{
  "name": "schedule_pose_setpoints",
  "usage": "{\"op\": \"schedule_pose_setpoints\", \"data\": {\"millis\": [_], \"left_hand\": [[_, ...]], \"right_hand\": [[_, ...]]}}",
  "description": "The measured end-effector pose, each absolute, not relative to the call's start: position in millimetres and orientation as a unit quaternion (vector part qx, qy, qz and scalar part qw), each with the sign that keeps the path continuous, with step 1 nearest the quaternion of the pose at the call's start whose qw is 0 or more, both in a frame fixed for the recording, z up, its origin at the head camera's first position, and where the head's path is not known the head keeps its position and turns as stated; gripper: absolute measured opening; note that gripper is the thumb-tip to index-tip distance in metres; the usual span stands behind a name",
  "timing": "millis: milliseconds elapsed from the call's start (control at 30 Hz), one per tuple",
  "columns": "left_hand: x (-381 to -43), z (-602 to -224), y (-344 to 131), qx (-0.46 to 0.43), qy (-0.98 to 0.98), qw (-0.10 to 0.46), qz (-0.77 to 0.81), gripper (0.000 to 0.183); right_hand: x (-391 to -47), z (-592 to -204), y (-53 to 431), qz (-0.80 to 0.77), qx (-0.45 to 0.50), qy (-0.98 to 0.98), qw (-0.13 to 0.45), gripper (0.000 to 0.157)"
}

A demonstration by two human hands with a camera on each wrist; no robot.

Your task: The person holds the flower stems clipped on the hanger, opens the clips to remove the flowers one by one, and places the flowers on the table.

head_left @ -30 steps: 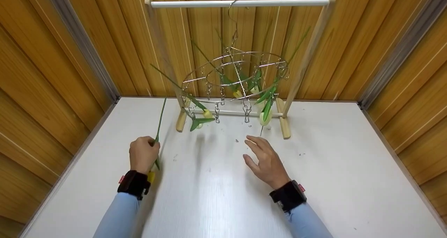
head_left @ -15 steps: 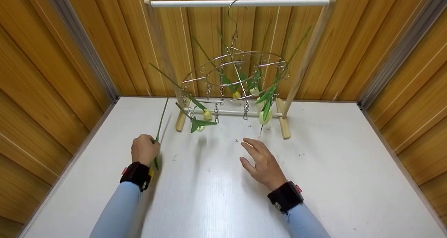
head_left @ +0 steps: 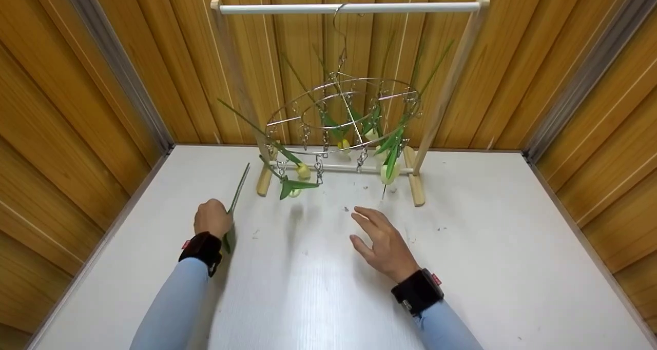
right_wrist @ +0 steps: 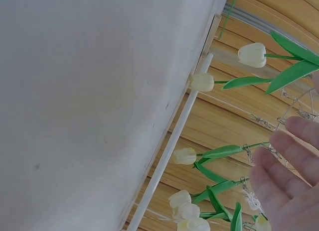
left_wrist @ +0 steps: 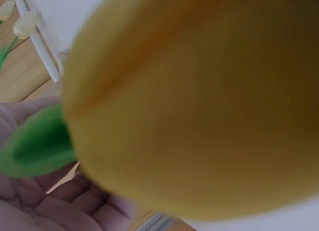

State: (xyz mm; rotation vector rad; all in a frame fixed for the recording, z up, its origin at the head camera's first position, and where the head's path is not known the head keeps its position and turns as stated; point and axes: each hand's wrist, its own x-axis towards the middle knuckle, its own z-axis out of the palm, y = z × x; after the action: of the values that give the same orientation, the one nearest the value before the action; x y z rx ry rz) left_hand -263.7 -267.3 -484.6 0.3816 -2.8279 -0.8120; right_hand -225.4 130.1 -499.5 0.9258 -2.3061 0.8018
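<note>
At the left of the table my left hand (head_left: 212, 219) grips a tulip by its green stem (head_left: 239, 188), which points up and away toward the rack. In the left wrist view its yellow bloom (left_wrist: 194, 116) fills most of the picture, with a green leaf (left_wrist: 40, 141) beside the palm. My right hand (head_left: 385, 245) hovers over the table with fingers spread and holds nothing. Beyond it hangs a round wire clip hanger (head_left: 388, 97). White tulips (head_left: 390, 173) and yellowish tulips (head_left: 303, 171) dangle bloom-down from its clips; some clips (head_left: 362, 159) hold nothing.
A rack with a white top rod (head_left: 410, 7) and wooden feet (head_left: 416, 188) stands at the back of the white table (head_left: 487, 268). Wood-panelled walls (head_left: 77, 109) close in the back and both sides. Small dark specks lie on the table.
My left hand has shifted slightly forward, and the tulip stem in it has tilted, looking shorter. My right hand has drifted slightly left and nearer me. The hanging clips sway a little.
</note>
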Motion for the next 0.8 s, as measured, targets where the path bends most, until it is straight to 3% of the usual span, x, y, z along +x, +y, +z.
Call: {"op": "schedule_pose_setpoints", "data": {"millis": [167,533,800], "left_hand": [[-269,-490,-268,0.139,-0.953,0.077,-0.259,0.023],[-272,-491,-270,0.13,-0.953,0.059,-0.266,0.019],[-271,-481,-271,0.128,-0.954,0.014,-0.27,0.011]], "right_hand": [[-225,-502,130,0.294,0.352,-0.848,0.264,0.043],[-225,-503,130,0.299,0.361,-0.843,0.264,0.042],[-225,-499,131,0.3,0.354,-0.848,0.256,0.043]]}}
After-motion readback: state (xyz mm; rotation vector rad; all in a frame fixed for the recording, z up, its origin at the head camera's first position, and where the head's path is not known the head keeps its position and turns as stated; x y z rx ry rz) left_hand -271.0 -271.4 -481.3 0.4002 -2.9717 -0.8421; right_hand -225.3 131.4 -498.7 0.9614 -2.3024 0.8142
